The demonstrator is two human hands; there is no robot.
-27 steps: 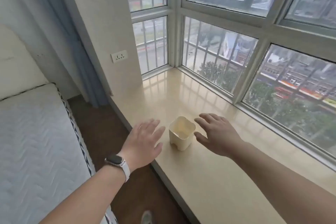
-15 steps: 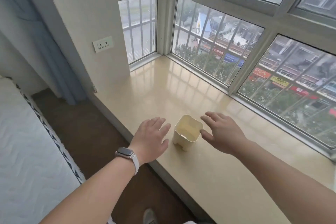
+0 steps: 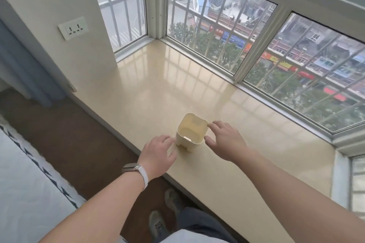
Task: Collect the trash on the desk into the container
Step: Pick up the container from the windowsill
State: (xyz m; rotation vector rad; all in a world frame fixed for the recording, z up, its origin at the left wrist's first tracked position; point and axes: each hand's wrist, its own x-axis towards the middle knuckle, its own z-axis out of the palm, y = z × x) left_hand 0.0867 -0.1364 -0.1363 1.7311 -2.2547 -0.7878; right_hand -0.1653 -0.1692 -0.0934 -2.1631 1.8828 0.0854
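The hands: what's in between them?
The small cream container stands between the left hand and the right hand, on the beige ledge; the head view shows it.

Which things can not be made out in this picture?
- Head view: the pale spot inside the container is too small to name.
- Head view: whether the left hand touches the container wall; its own fingers hide the contact.
- Head view: whether the right hand has a grip on the rim or only rests there.
- Head view: the near end of the desk is hidden by the right forearm.
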